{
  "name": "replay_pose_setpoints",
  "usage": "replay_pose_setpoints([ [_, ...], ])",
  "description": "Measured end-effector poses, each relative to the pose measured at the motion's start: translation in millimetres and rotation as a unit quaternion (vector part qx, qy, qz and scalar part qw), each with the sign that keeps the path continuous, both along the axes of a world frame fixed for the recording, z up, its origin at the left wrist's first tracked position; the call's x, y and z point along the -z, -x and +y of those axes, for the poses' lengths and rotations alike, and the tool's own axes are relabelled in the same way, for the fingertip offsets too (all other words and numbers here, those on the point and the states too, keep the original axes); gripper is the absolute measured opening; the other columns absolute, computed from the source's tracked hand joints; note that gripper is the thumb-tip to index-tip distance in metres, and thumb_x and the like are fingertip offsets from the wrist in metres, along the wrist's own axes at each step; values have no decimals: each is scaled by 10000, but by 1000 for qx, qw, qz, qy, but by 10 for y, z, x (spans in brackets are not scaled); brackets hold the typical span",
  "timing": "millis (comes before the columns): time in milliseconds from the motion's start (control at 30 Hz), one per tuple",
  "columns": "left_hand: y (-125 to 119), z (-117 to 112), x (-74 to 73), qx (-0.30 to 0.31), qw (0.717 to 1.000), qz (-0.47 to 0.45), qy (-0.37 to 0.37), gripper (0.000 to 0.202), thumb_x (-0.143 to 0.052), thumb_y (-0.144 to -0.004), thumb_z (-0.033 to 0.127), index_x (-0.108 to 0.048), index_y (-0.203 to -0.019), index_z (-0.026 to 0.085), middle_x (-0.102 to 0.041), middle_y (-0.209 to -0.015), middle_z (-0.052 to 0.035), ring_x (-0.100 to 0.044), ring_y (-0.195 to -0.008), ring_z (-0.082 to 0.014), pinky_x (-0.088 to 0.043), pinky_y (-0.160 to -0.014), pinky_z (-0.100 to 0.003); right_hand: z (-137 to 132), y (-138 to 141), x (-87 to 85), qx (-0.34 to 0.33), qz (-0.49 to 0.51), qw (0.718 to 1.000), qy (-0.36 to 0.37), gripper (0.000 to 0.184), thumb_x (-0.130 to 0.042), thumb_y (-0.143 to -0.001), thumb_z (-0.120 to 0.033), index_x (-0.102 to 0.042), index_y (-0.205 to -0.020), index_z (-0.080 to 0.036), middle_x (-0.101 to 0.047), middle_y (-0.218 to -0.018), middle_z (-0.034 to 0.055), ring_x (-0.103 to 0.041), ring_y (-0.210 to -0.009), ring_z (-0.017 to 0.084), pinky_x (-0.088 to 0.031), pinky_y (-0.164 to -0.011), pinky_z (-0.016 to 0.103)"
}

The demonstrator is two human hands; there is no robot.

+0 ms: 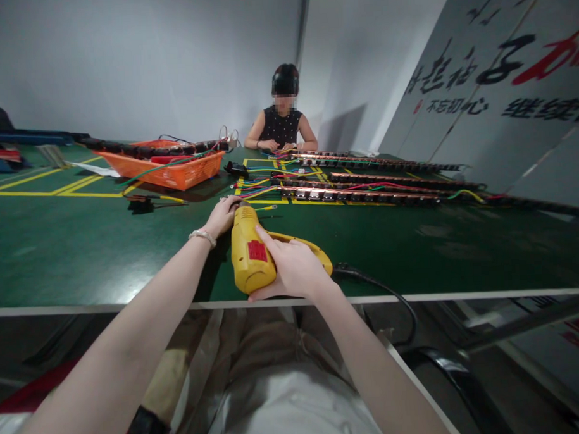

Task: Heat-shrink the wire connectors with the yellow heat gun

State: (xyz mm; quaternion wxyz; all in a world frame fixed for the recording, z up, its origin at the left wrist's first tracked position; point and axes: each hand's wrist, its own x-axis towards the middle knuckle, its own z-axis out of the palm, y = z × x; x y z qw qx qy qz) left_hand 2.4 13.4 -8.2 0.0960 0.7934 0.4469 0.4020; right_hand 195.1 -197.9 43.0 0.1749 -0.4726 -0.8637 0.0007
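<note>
The right hand [294,267] is wrapped around the rear grip of a yellow electric screwdriver [251,253], forefinger laid along its body, above the near edge of the green table [82,249]. The left hand [222,216], arm outstretched, closes on the tool's nose. A black cord [377,287] trails right. Beyond lie terminal strips [359,192] with coloured wires, an orange tray [167,167] and a seated co-worker [282,119].
</note>
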Motion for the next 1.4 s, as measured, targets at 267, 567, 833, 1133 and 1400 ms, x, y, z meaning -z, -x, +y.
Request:
replay_pose_setpoints([
  [267,-31,-119,-63,-58,997,25,35,340,-360,-878,265,-588,-1129,251,-603,-1153,-76,-520,-1106,-252,-378,-965,-465,41,-129,-37,-8,-7,1000,8,1219,-644,-567,-744,-97,-1484,-155,-614,-1202,144,-608,-1027,321,-407,-866,401],
  [567,-73,-195,-109,-92,993,30,60,337,-366,-888,272,-585,-1144,284,-593,-1134,-72,-525,-1104,-262,-367,-962,-490,65,-335,-19,9,-16,1000,-1,1195,-661,-579,-705,-103,-1485,-160,-612,-1221,153,-617,-1031,322,-429,-841,392],
  [833,-32,-86,-30,-46,999,-9,25,345,-388,-865,253,-614,-1122,207,-584,-1037,-93,-549,-987,-238,-421,-941,-403,92,-486,-43,45,-36,998,6,1202,-651,-578,-733,-74,-1489,-201,-611,-1231,128,-618,-1037,327,-453,-827,402],
  [1133,-36,-89,-40,-38,999,-10,25,343,-396,-865,259,-607,-1128,199,-585,-1006,-86,-548,-976,-230,-419,-952,-399,78,-582,-76,95,-49,994,-2,1167,-657,-595,-709,-110,-1484,-187,-666,-1135,127,-645,-979,334,-477,-773,401],
  [1400,-58,-131,-75,-22,998,-40,44,356,-407,-861,235,-616,-1144,180,-642,-1044,-73,-578,-954,-210,-426,-961,-380,-5,-448,-10,154,-61,985,-36,1155,-555,-618,-788,-152,-1469,-120,-677,-1046,156,-658,-875,334,-467,-728,394],
])
